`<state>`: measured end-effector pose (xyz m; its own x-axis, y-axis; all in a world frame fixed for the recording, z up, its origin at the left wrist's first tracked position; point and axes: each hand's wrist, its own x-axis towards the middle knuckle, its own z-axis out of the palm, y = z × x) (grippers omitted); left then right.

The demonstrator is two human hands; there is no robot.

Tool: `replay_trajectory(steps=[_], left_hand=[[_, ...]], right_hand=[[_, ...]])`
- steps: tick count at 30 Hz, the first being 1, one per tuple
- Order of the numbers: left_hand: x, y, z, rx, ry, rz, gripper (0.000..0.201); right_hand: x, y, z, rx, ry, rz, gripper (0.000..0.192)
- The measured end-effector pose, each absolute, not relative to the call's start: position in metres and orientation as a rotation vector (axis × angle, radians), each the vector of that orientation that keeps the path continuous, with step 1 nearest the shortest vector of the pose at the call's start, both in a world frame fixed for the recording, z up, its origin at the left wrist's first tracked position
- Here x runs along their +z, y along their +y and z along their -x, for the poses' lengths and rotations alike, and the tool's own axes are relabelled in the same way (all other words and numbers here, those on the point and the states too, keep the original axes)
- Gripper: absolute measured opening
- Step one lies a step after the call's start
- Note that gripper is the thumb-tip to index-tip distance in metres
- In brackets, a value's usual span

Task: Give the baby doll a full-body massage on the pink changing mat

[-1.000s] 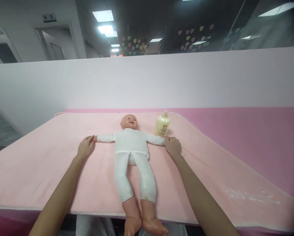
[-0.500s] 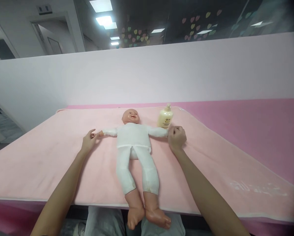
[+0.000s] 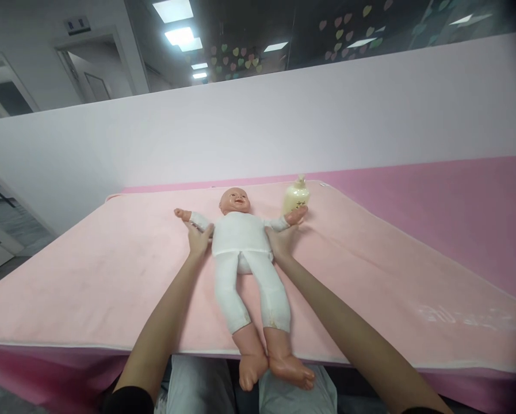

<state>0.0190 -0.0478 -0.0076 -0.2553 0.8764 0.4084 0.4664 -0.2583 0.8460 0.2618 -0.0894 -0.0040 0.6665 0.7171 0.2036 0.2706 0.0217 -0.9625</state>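
Note:
A baby doll (image 3: 243, 236) in a white cloth body lies on its back, its head toward the far side and its feet over the near edge. My left hand (image 3: 198, 238) grips the doll's arm at the left of the picture, thumb near the armpit, with the fingers partly hidden beneath the arm. On the other side my right hand (image 3: 282, 241) is closed in the same way around the other arm, its fingertips hidden under the sleeve. Both doll arms stick out sideways and its hands are free.
A pale yellow pump bottle (image 3: 296, 195) stands just behind the doll's hand on the right. Pink towelling (image 3: 123, 276) covers the table under the doll. Behind rises a low white wall (image 3: 258, 126), with dark glass above it.
Both my hands have let go of the doll's hands and moved inward to its upper arms by the torso. The doll's arms are now raised slightly toward its head.

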Motion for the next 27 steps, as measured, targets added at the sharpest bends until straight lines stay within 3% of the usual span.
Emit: replay_trajectory(steps=[2, 10, 19, 22, 27], left_hand=[[-0.005, -0.049, -0.029, 1.419, 1.625, -1.796, 0.1], [0.002, -0.055, -0.039, 1.24, 1.459, -2.289, 0.063], [-0.001, -0.055, -0.041, 1.144, 1.551, -2.404, 0.068], [-0.002, -0.053, -0.038, 1.243, 1.436, -2.314, 0.067], [-0.01, -0.046, -0.03, 1.485, 1.312, -1.923, 0.066]], right_hand=[[-0.006, -0.091, -0.257, 0.434, -1.015, 1.484, 0.07], [-0.009, -0.087, -0.272, 0.158, -1.464, 1.518, 0.058], [-0.003, -0.09, -0.278, -0.072, -1.788, 1.638, 0.053], [-0.003, -0.094, -0.28, 0.001, -1.717, 1.579, 0.052], [-0.006, -0.096, -0.286, 0.39, -1.301, 1.528, 0.049]])
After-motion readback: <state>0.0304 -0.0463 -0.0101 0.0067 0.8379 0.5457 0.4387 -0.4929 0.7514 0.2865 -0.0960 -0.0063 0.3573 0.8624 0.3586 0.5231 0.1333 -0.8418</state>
